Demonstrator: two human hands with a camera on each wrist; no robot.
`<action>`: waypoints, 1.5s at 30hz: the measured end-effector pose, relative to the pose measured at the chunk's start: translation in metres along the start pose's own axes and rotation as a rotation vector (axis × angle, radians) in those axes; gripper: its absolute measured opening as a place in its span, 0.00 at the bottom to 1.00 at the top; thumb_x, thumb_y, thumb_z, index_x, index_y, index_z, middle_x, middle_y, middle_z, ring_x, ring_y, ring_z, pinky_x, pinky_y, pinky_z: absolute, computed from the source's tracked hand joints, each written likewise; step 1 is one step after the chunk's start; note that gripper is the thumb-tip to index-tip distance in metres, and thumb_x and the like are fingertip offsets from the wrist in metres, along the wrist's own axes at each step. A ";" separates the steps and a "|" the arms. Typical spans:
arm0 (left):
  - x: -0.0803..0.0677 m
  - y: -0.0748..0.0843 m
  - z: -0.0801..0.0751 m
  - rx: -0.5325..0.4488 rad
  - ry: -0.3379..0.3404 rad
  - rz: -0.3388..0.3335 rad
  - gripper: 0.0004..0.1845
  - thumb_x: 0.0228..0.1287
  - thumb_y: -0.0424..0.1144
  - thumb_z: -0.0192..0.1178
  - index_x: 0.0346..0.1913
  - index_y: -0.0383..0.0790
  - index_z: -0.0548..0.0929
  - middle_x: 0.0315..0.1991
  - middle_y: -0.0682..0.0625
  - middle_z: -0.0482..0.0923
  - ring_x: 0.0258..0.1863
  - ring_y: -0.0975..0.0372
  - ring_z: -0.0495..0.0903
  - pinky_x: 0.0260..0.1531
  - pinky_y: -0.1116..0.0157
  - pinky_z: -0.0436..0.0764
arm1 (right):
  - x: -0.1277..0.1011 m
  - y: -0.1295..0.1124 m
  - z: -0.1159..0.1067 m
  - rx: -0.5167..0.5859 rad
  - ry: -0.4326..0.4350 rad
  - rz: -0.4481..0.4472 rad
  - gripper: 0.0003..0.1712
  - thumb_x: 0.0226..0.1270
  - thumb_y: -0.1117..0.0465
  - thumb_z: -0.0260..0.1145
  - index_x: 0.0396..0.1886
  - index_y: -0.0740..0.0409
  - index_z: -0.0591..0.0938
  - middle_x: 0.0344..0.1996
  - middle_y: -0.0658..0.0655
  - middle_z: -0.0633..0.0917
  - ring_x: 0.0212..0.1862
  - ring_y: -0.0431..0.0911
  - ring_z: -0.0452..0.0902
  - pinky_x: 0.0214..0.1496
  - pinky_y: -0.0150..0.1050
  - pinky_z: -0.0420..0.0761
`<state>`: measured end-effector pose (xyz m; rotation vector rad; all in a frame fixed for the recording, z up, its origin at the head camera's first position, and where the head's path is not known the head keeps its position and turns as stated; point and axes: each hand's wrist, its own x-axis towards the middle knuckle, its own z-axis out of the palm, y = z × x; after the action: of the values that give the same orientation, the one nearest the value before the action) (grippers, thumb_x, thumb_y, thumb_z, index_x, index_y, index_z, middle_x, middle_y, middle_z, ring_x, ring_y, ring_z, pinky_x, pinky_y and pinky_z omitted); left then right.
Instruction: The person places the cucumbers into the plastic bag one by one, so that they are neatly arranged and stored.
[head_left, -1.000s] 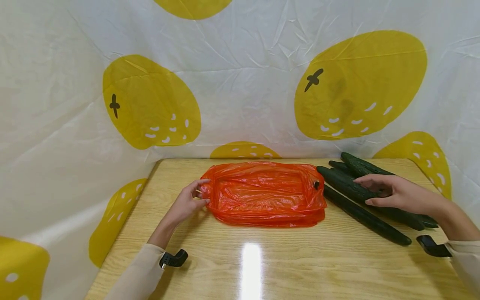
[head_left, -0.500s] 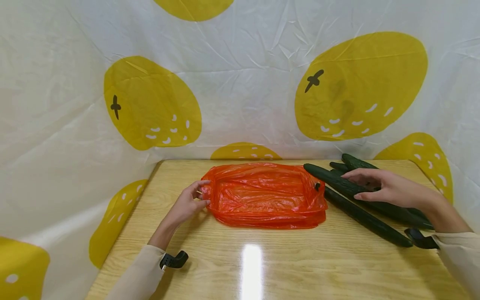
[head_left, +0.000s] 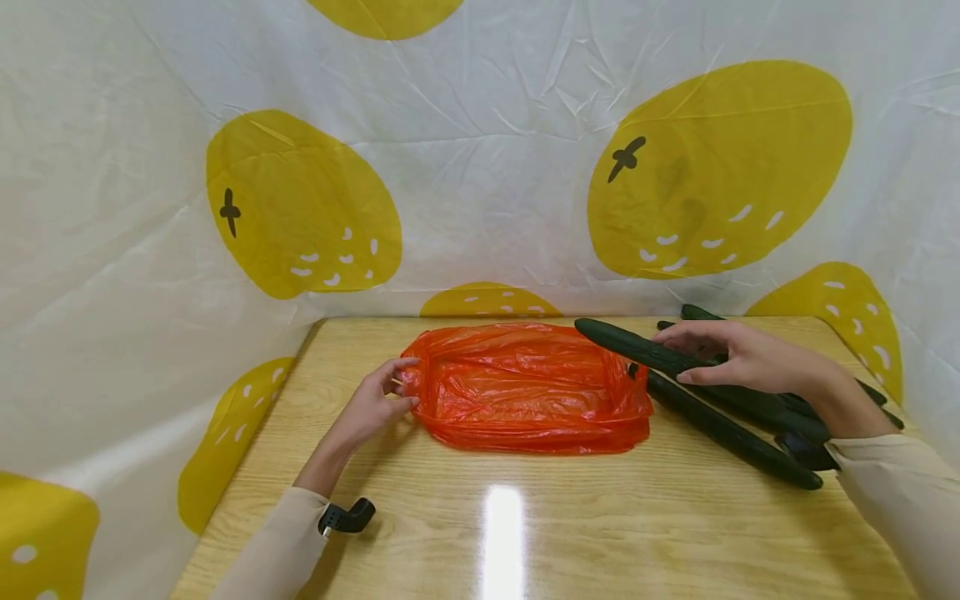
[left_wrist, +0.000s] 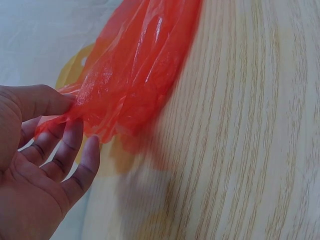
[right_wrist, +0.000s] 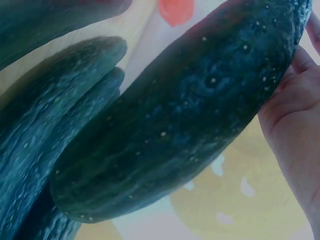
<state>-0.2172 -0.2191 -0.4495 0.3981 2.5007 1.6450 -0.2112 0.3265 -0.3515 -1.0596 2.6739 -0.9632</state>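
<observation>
An orange plastic bag (head_left: pixel 528 387) lies open-mouthed on the wooden table (head_left: pixel 525 517). My left hand (head_left: pixel 375 404) pinches the bag's left edge (left_wrist: pixel 82 107) between thumb and fingers. My right hand (head_left: pixel 723 354) grips a long dark green cucumber (head_left: pixel 637 348) and holds it lifted, its tip over the bag's right rim. The right wrist view shows that cucumber (right_wrist: pixel 185 110) close up against my palm. Several more cucumbers (head_left: pixel 723 429) lie on the table at the right, under and behind my right forearm.
A white sheet with big yellow fruit prints (head_left: pixel 300 208) hangs behind and beside the table. A light glare (head_left: pixel 501 533) sits on the table's front. Black wrist mounts show at both cuffs (head_left: pixel 347 517).
My right hand has closed on one cucumber, raised it off the pile and carried it leftward to the bag's right rim. The left hand has kept its pinch on the bag.
</observation>
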 end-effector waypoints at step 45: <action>-0.001 0.003 0.002 0.005 -0.011 -0.013 0.32 0.62 0.21 0.64 0.69 0.39 0.72 0.47 0.39 0.73 0.43 0.51 0.75 0.34 0.67 0.79 | 0.079 -0.039 0.029 0.110 -0.112 -0.075 0.27 0.69 0.52 0.71 0.67 0.36 0.78 0.62 0.43 0.80 0.58 0.44 0.78 0.60 0.50 0.77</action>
<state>-0.2153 -0.2163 -0.4474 0.3891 2.4942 1.6277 -0.2387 0.2385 -0.3409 -1.1607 2.4784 -1.0189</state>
